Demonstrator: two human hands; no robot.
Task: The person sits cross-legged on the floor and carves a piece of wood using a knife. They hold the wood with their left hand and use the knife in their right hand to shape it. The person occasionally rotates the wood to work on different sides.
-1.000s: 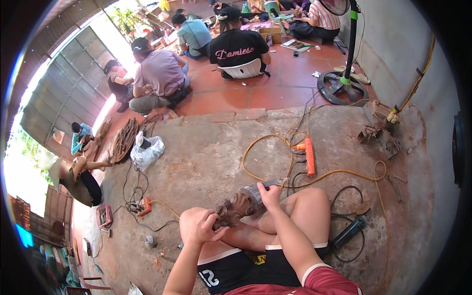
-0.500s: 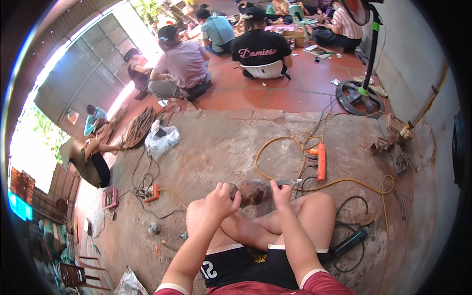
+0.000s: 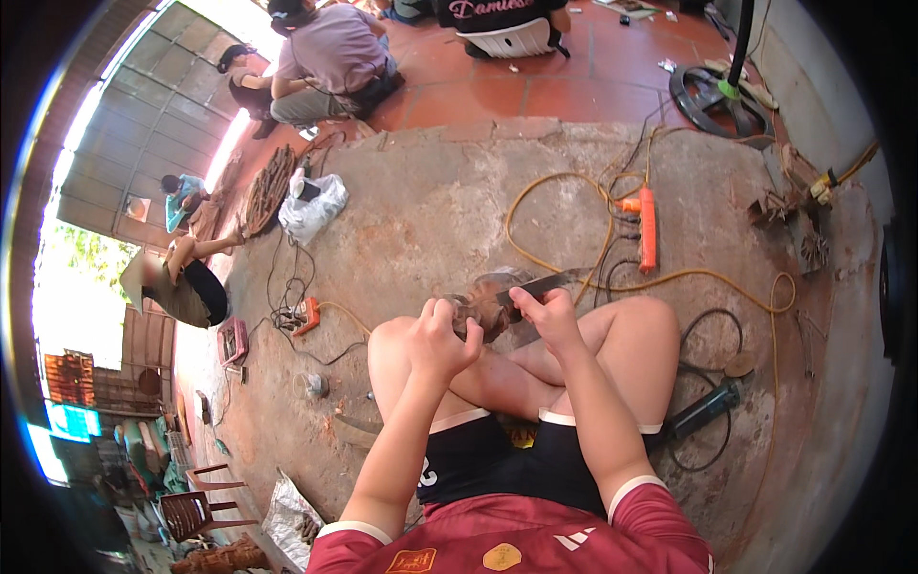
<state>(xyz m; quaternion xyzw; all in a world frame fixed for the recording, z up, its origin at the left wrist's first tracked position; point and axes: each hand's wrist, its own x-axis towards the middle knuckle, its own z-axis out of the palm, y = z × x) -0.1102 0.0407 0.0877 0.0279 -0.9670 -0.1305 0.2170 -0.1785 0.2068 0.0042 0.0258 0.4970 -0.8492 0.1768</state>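
Observation:
In front of my crossed legs, my left hand (image 3: 446,337) is closed around a knobby brown piece of wood (image 3: 486,314). My right hand (image 3: 548,316) pinches a flat, dark, blade-like strip (image 3: 550,283) close against the wood's right side. The strip's far end points right, over the floor; I cannot tell whether it has a handle. Part of the wood is hidden behind my left fingers. Just beyond it a rounded greyish shape shows, too unclear to name.
An orange power strip (image 3: 647,230) with a yellow cord (image 3: 712,274) lies ahead right. Beside my right knee rests a dark green cylindrical tool (image 3: 703,409). A plastic bag (image 3: 314,209), another orange power strip (image 3: 307,316) and a pink basket (image 3: 231,342) are left. People sit beyond.
The view has tilted down, so the far people have shifted up and partly out of sight. My right hand has moved in closer to the wood, and the strip now shows darker.

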